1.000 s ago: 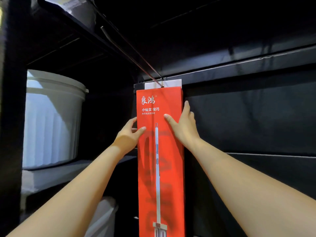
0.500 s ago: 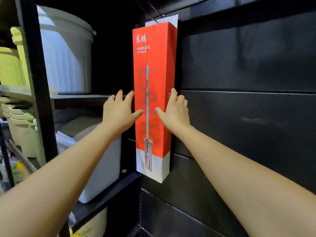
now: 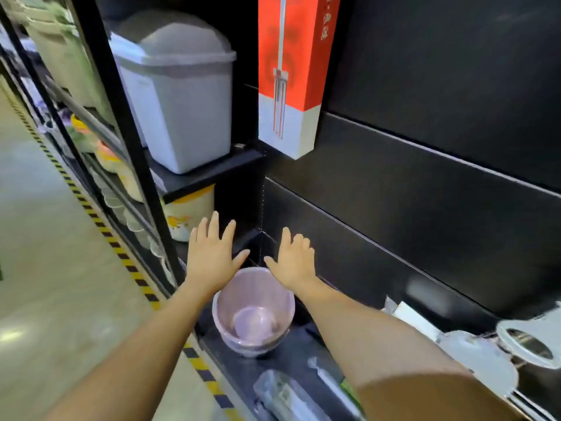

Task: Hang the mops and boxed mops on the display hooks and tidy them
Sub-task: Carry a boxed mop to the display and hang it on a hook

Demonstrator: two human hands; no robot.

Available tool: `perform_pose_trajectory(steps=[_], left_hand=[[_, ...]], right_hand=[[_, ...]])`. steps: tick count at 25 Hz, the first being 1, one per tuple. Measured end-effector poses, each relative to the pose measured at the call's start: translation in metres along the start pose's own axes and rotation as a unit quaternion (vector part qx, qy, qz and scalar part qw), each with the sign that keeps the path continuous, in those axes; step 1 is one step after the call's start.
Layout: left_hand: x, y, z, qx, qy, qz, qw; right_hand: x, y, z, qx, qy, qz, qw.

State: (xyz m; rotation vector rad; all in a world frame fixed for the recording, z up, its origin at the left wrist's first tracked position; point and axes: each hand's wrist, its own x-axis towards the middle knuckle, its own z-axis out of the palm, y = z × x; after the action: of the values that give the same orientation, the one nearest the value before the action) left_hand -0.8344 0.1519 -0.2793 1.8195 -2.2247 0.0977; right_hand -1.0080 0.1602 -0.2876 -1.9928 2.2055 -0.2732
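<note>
Head view: boxed mop (image 3: pixel 288 71), top centre, hangs against black panel, hook out of frame. Left hand (image 3: pixel 212 256) and right hand (image 3: pixel 293 262), lower centre, spread open, empty, above pink bucket (image 3: pixel 253 314). Advice: reach next mop with both hands, keeping boxes level.

The top edge of the view cuts off the upper part of the red boxed mop (image 3: pixel 288 71), so its hook and hanging tab are out of sight. The print on its side face is too small to read. The right forearm hides part of the clear-wrapped packages (image 3: pixel 282 393) on the bottom shelf, and their contents cannot be told. The white items (image 3: pixel 485 357) at the lower right are blurred and run off the frame. The far shelves (image 3: pixel 60 71) at the left are smeared.
</note>
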Motion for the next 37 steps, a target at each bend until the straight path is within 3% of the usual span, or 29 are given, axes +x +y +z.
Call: perform_pose_trajectory(steps=[5,11,15,20,27,32,37], left_hand=[[-0.107,-0.055,0.068,0.006,-0.157,-0.076,0.985],[-0.239,-0.111,0.081,-0.001,-0.223,-0.184,0.957],[-0.344,-0.157,0.064,0.000,-0.277,-0.313,0.909],[-0.503,-0.194,0.034,-0.014,-0.314,-0.496,0.809],[-0.687,-0.205,-0.010,-0.043,-0.260,-0.704,0.660],[-0.767,-0.188,-0.024,-0.082,-0.233,-0.791,0.560],[-0.798,-0.203,-0.027,-0.123,-0.197,-0.835,0.499]], right_hand=[[-0.053,-0.029,0.088,-0.041,-0.132,-0.082,0.987],[-0.122,-0.079,0.146,-0.090,-0.232,-0.169,0.954],[-0.184,-0.153,0.180,-0.125,-0.296,-0.278,0.905],[-0.291,-0.256,0.220,-0.159,-0.389,-0.448,0.789],[-0.447,-0.362,0.258,-0.188,-0.383,-0.621,0.658],[-0.538,-0.404,0.271,-0.208,-0.396,-0.698,0.559],[-0.573,-0.451,0.290,-0.237,-0.396,-0.725,0.511]])
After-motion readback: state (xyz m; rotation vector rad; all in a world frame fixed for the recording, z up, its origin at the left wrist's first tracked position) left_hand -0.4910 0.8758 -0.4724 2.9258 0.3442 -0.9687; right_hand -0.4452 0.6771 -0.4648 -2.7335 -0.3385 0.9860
